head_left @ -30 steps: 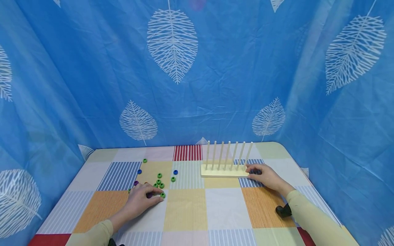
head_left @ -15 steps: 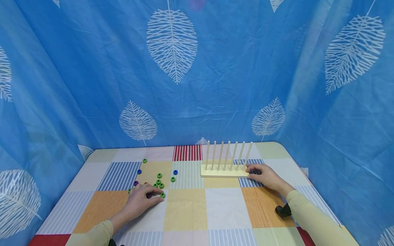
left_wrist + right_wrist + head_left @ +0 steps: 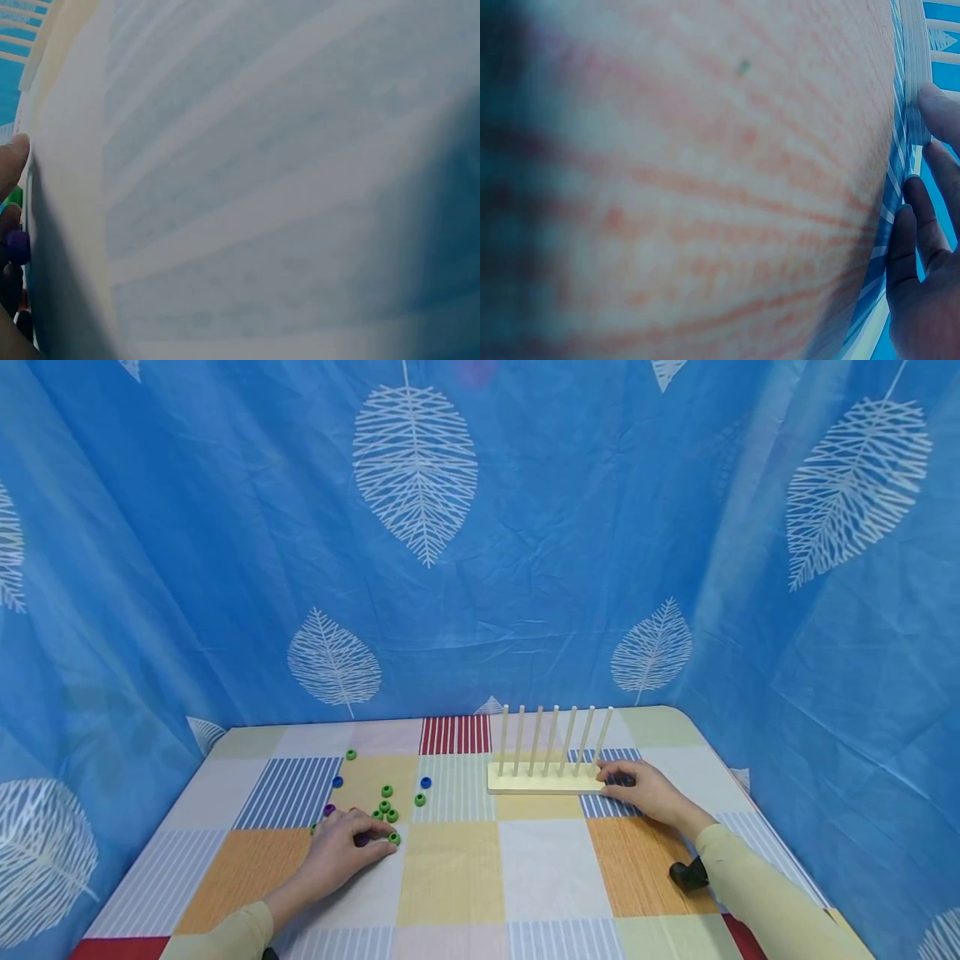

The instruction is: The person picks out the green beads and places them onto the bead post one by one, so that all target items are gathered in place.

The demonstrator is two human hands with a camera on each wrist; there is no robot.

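Along the rack (image 3: 543, 782), no pegs (image 3: 551, 741) are filled; beads (image 3: 387, 791) are left loose. Its end is grasped by the right grip (image 3: 649, 793), a green bead (image 3: 394, 838) by the left grip (image 3: 342, 847).

The left hand (image 3: 339, 847) pinched a green bead (image 3: 394, 839); the right hand (image 3: 647, 791) gripped one end of a pegged rack (image 3: 542, 783).

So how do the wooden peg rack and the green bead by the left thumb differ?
The wooden peg rack is pale and long; the green bead is small and round. The rack carries seven pegs; the bead has a hole. Both are held: the rack by the right hand, the bead by the left hand.
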